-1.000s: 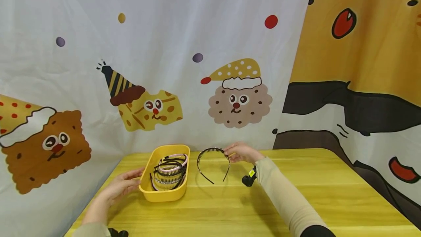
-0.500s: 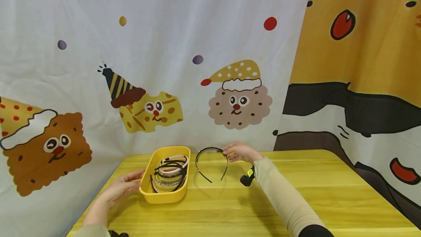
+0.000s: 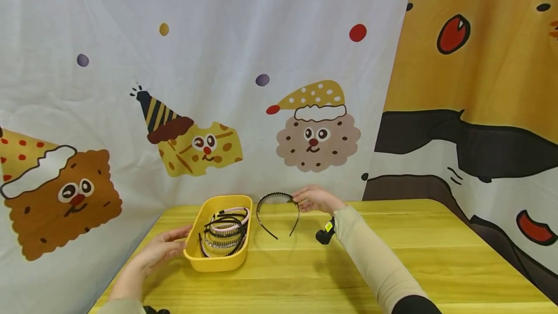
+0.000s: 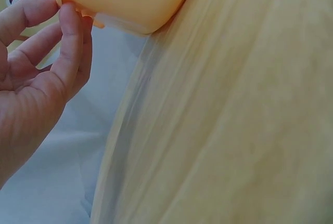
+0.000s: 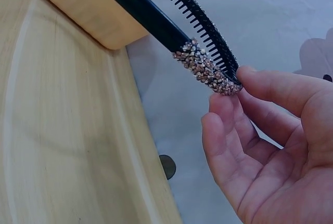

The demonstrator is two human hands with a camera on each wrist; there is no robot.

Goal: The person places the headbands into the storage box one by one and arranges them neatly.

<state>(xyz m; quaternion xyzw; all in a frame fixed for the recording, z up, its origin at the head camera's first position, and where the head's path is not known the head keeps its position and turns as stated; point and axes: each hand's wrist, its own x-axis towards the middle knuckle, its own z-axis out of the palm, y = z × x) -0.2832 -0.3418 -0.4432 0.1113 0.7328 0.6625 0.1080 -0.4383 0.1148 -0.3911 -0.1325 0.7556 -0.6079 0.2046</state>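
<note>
In the head view a yellow plastic basket [image 3: 218, 264] sits toward the left of the table, holding several headbands [image 3: 224, 234], black, pink and glittery. My left hand [image 3: 163, 250] holds its left rim; in the left wrist view the thumb and fingers [image 4: 70, 34] meet at the basket's edge [image 4: 119, 0]. My right hand [image 3: 320, 199] holds up a black toothed headband [image 3: 265, 199] just right of the basket, its ends pointing down. The right wrist view shows the thumb and fingertips pinching this headband at its sparkly stone-covered part [image 5: 203, 68].
The yellow wood-grain table [image 3: 392, 246] runs up to a white curtain [image 3: 261, 23] printed with cartoon biscuits and cheese. Black devices, one of them a right-side wrist camera [image 3: 324, 234], are strapped at both wrists.
My right hand has moved slightly left with the headband, bringing it a little nearer the basket. The left hand keeps its place on the basket; the head view has shifted slightly.
</note>
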